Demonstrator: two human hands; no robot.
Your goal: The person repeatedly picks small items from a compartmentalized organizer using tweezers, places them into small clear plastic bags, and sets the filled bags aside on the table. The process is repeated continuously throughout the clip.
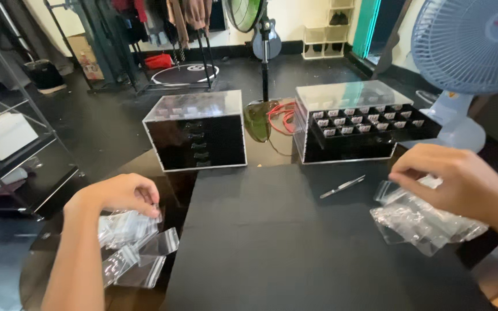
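Observation:
My left hand [123, 194] hovers over a loose pile of small clear plastic bags [134, 253] at the table's left edge, its fingers curled down onto the top bag. My right hand [453, 177] rests on a second heap of clear plastic bags [419, 222] on the right, with fingers pinching one bag. A pair of metal tweezers [342, 186] lies on the black mat [295, 247] between the hands. Behind it a black drawer box [353, 124] has its top drawer pulled out, showing several small compartments with pale pieces.
A second black drawer box [197, 132] with a clear lid stands at the back left, drawers closed. Green-tinted glasses and a red cable [272, 118] lie between the boxes. A blue desk fan [468, 52] stands at the far right. A metal shelf [12, 150] is on the left.

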